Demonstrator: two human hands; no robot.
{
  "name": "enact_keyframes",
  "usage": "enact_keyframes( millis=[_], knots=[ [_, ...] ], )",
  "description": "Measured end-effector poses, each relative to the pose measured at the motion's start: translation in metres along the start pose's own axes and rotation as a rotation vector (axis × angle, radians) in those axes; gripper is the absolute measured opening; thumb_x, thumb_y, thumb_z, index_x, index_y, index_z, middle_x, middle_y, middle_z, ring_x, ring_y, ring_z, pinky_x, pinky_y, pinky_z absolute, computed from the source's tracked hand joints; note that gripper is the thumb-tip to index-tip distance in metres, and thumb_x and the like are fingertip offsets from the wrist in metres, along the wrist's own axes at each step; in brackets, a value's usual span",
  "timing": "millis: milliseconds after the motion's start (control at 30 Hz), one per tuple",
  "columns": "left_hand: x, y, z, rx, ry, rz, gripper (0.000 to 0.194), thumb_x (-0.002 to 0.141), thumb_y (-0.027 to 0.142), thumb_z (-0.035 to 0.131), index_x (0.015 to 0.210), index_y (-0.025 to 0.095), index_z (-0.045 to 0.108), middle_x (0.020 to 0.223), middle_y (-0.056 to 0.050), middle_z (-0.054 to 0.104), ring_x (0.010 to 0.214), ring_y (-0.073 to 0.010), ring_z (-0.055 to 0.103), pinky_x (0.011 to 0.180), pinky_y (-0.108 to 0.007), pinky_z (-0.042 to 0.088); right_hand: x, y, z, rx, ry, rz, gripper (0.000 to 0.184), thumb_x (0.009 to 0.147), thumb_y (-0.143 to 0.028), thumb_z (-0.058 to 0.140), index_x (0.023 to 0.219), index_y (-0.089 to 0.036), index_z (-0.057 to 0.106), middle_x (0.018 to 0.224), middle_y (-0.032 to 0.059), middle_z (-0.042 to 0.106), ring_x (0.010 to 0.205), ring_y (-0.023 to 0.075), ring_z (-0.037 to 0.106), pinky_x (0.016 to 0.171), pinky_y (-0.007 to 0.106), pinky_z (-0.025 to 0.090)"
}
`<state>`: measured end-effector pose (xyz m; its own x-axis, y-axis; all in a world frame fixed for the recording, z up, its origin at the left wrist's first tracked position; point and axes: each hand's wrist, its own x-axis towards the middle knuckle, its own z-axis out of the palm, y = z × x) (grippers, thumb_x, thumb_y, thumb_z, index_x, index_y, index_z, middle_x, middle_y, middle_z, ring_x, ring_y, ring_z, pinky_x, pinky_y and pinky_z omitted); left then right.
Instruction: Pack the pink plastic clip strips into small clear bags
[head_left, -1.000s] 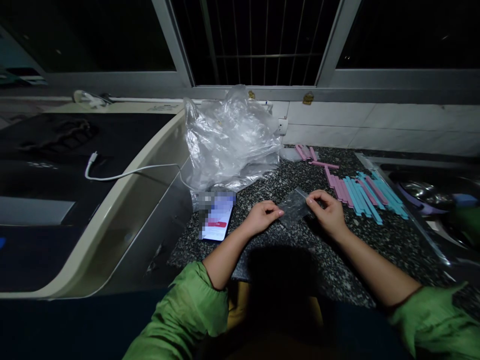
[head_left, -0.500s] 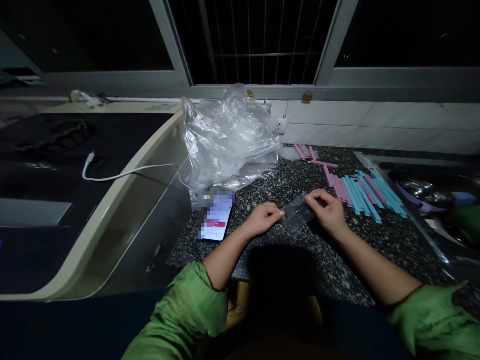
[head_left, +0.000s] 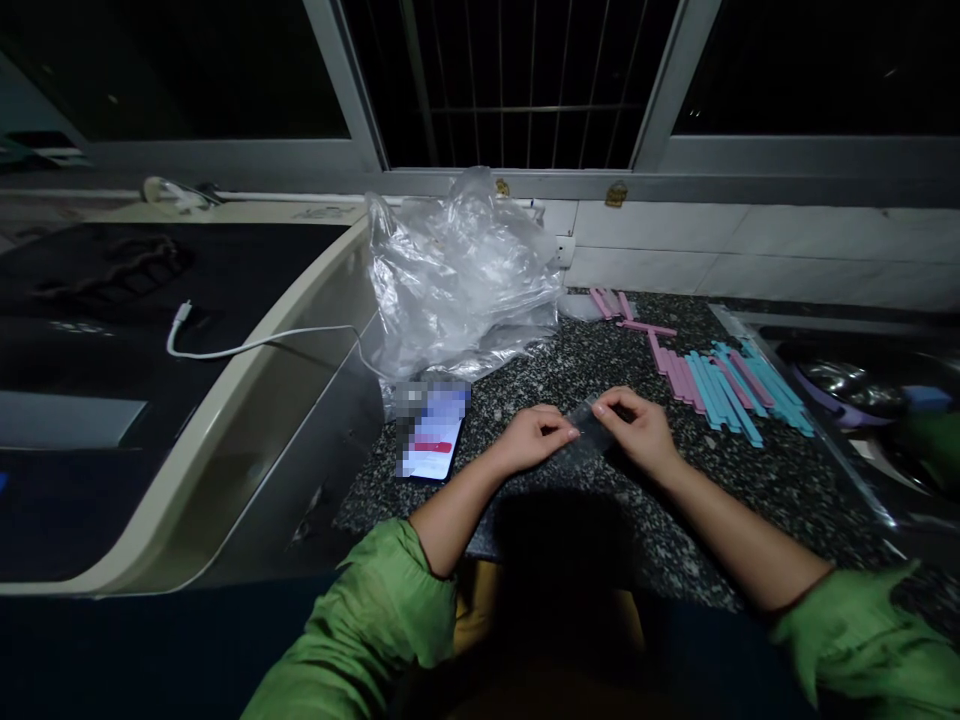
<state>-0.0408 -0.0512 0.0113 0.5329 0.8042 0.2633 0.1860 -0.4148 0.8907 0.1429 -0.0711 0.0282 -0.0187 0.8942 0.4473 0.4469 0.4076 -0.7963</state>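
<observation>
A small clear plastic bag (head_left: pixel 592 440) is pinched between my two hands, just above the dark speckled counter (head_left: pixel 517 530). My left hand (head_left: pixel 534 440) grips its left side between thumb and forefinger. My right hand (head_left: pixel 637 425) pinches its upper right part, close to the left fingertips. To the right of my right hand lie pink strips (head_left: pixel 679 380) and light blue strips (head_left: pixel 720 390), side by side in an uneven row. More pink strips (head_left: pixel 619 305) rest farther back, some on a clear plastic bag.
A lit phone (head_left: pixel 433 440) lies left of my left hand. Behind it stands a large crumpled clear plastic bag (head_left: pixel 465 270). A washing machine (head_left: pixel 300 300) with a white cable (head_left: pixel 285 345) bounds the left. On the right is a sink (head_left: pixel 750 325) with a metal bowl (head_left: pixel 862 385).
My right hand has moved left, closer to my left hand, along the small bag. The left hand has shifted slightly right. The strips and phone have stayed put.
</observation>
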Motion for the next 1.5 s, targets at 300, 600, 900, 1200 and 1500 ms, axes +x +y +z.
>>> enact_keyframes(
  millis=[300, 600, 900, 1200, 1500],
  knots=[
    [0.001, -0.001, -0.011, -0.144, 0.350, -0.036, 0.033, 0.076, 0.044, 0.055, 0.071, 0.015, 0.070, 0.072, -0.004, 0.065, 0.072, -0.0151, 0.058, 0.071, -0.027, 0.044, -0.010, 0.005, 0.024, 0.003, -0.180, 0.057, 0.017, 0.071, -0.037, 0.060, 0.068, -0.020, 0.062, 0.068, 0.0020, 0.064, 0.067, 0.0165, 0.057, 0.067, 0.031, 0.046],
    [0.001, -0.001, -0.011, -0.184, 0.386, -0.116, 0.026, 0.074, 0.038, 0.058, 0.072, 0.016, 0.070, 0.077, -0.004, 0.069, 0.076, -0.0161, 0.061, 0.075, -0.028, 0.046, 0.001, 0.014, 0.015, -0.046, -0.181, -0.024, 0.018, 0.072, -0.038, 0.059, 0.068, -0.021, 0.062, 0.068, 0.0013, 0.064, 0.069, 0.0165, 0.058, 0.069, 0.033, 0.046],
    [0.007, -0.006, -0.010, -0.229, 0.361, -0.239, 0.019, 0.069, 0.033, 0.064, 0.067, 0.015, 0.066, 0.069, -0.002, 0.067, 0.069, -0.0144, 0.058, 0.068, -0.026, 0.044, 0.128, 0.101, -0.100, -0.588, 0.154, 0.432, 0.017, 0.071, -0.032, 0.058, 0.074, -0.016, 0.065, 0.070, 0.0077, 0.066, 0.065, 0.0208, 0.060, 0.061, 0.033, 0.044],
    [0.010, -0.004, -0.006, -0.356, 0.222, -0.334, 0.028, 0.060, 0.038, 0.070, 0.063, 0.014, 0.057, 0.059, 0.003, 0.053, 0.057, -0.0081, 0.046, 0.058, -0.021, 0.038, 0.159, 0.149, -0.119, -0.979, -0.055, 0.421, 0.025, 0.063, -0.027, 0.068, 0.085, -0.016, 0.071, 0.081, 0.0129, 0.068, 0.077, 0.0260, 0.060, 0.064, 0.036, 0.044],
    [0.013, -0.008, -0.006, -0.210, 0.196, -0.346, 0.015, 0.072, 0.026, 0.057, 0.066, 0.016, 0.049, 0.061, 0.003, 0.048, 0.059, -0.0098, 0.046, 0.062, -0.023, 0.038, 0.156, 0.125, -0.109, -1.140, -0.207, 0.513, 0.030, 0.079, -0.029, 0.054, 0.104, -0.017, 0.066, 0.100, 0.0142, 0.065, 0.086, 0.0246, 0.056, 0.061, 0.031, 0.036]
  ],
)
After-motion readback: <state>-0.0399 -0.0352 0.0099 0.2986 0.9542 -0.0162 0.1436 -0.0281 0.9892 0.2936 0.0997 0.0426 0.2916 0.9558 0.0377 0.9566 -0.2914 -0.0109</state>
